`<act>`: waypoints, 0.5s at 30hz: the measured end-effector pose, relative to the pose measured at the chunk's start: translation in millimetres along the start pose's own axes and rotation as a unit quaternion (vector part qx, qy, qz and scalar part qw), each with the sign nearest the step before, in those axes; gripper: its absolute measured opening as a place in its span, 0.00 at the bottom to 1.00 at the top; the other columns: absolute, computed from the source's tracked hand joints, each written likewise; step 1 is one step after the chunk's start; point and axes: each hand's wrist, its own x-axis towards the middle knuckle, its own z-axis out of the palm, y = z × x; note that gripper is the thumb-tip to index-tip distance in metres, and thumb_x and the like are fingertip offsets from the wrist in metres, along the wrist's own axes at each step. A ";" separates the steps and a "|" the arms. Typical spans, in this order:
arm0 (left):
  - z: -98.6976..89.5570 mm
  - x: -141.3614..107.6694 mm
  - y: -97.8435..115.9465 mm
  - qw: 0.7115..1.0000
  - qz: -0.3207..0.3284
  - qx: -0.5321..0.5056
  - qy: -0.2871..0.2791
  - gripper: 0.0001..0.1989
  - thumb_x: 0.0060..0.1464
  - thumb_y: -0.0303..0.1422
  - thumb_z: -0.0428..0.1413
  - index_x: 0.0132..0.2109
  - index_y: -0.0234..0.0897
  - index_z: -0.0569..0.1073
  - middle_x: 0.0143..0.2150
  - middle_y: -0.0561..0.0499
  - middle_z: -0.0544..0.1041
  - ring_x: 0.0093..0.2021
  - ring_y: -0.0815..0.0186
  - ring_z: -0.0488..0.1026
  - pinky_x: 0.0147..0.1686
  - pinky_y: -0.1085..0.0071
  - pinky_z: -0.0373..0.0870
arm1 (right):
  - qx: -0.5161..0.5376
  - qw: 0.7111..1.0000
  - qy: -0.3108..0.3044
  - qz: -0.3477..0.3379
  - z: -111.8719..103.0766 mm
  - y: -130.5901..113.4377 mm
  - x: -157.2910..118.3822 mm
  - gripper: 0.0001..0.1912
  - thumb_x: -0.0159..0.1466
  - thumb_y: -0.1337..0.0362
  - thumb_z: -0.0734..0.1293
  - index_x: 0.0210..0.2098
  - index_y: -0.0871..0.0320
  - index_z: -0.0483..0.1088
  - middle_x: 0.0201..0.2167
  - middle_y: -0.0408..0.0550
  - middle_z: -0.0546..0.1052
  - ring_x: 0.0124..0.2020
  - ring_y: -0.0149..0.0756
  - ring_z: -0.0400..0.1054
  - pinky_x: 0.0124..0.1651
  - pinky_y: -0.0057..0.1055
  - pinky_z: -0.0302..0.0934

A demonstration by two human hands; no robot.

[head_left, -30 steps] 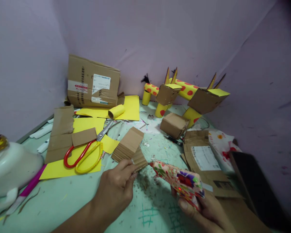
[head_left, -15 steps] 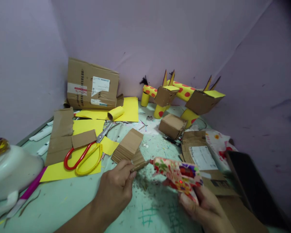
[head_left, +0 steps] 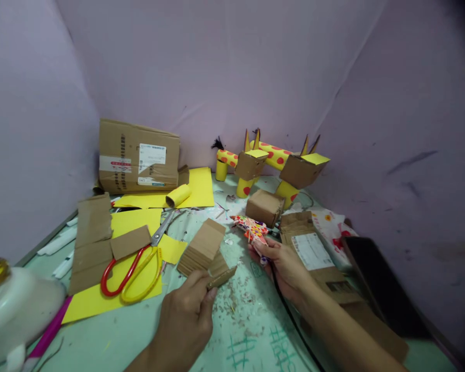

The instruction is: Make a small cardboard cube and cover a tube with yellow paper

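My left hand (head_left: pixel 188 312) pinches a small brown cardboard piece (head_left: pixel 221 278), its narrow edge facing up with a glossy streak along it. Just beyond lies a larger creased cardboard piece (head_left: pixel 207 238), flat on the table. My right hand (head_left: pixel 281 263) is wrapped around the handle of a flower-patterned glue gun (head_left: pixel 251 227), whose nozzle points left and whose black cord trails toward me. The glue gun is apart from the held cardboard, close to a small cardboard box (head_left: pixel 265 206).
Red-and-yellow-handled scissors (head_left: pixel 139 268) lie on yellow paper (head_left: pixel 77 310) at left, beside a white teapot-like vessel (head_left: pixel 19 305). Two spotted cardboard animals (head_left: pixel 251 165) stand at the back near a taped carton (head_left: pixel 139 160). A dark phone-like slab (head_left: pixel 383 284) rests at right.
My right hand has carried the glue gun away from the cardboard edge, forward toward the small box. My left hand keeps its pinch on the cardboard. The camera view has tilted upward.
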 end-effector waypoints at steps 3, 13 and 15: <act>1.3 0.0 -0.7 1.000 0.002 -0.001 0.002 0.12 0.58 0.29 0.46 0.36 0.37 0.75 0.38 0.46 0.79 0.33 0.61 0.79 0.32 0.67 0.77 | -0.045 0.999 -0.022 -0.011 -1.7 -3.9 -1.2 0.12 0.48 0.60 0.71 0.30 0.60 0.72 0.27 0.45 0.76 0.30 0.36 0.69 0.34 0.31 0.64; -2.6 0.4 -2.5 0.998 -0.019 -0.062 0.013 0.09 0.59 0.30 0.48 0.35 0.38 0.73 0.34 0.50 0.77 0.34 0.67 0.76 0.33 0.74 0.72 | -0.180 0.972 0.003 -0.148 5.0 -6.0 -32.7 0.20 0.49 0.63 0.69 0.43 0.55 0.74 0.42 0.51 0.75 0.36 0.40 0.69 0.37 0.36 0.63; -2.8 2.9 -2.3 0.997 -0.020 -0.074 -0.004 0.10 0.59 0.30 0.48 0.35 0.39 0.73 0.34 0.50 0.76 0.34 0.67 0.75 0.33 0.75 0.71 | -0.092 0.992 -0.082 -0.029 15.7 4.5 -34.4 0.20 0.48 0.62 0.71 0.40 0.57 0.73 0.24 0.44 0.74 0.22 0.33 0.66 0.26 0.31 0.61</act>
